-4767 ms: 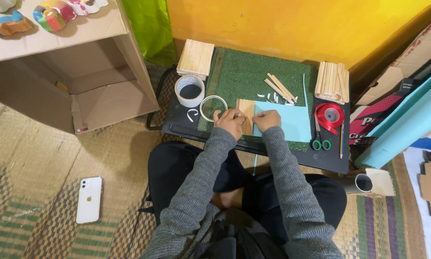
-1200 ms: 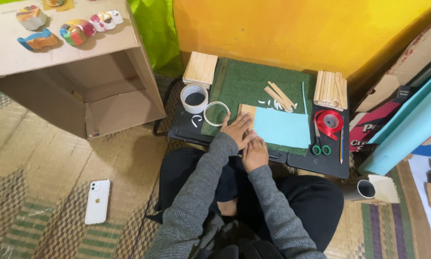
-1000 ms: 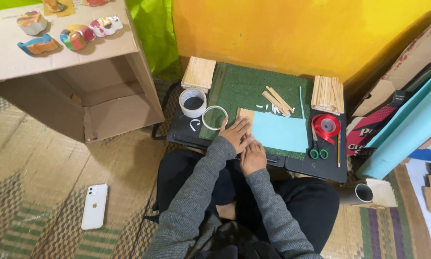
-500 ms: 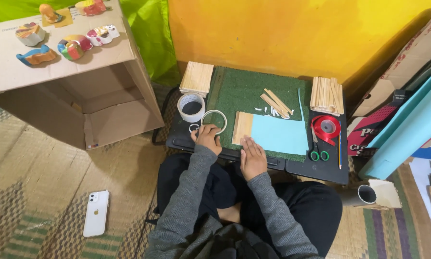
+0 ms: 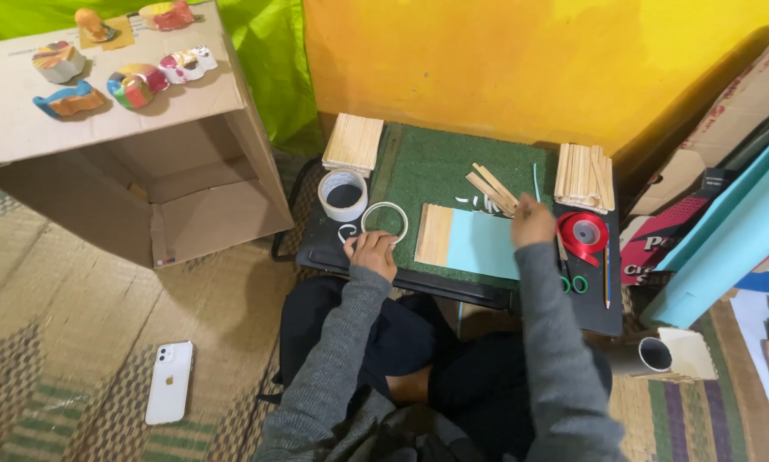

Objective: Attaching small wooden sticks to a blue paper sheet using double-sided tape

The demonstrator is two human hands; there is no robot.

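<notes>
With the left hand (image 5: 373, 253) resting loosely beside the white ring (image 5: 384, 222), the right hand (image 5: 532, 221) should pinch one loose wooden stick (image 5: 491, 188) cleanly just beyond the light-blue sheet (image 5: 485, 245), though its grip cannot be told.

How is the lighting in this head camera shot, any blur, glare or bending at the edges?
Head view: even, soft light with saturated colour on the yellow wall; no strong glare; deep shade inside the cardboard box and right of the green mat. Both hands, left hand and right hand, look slightly soft. Wide-angle lens bends straight edges near the frame borders.
</notes>
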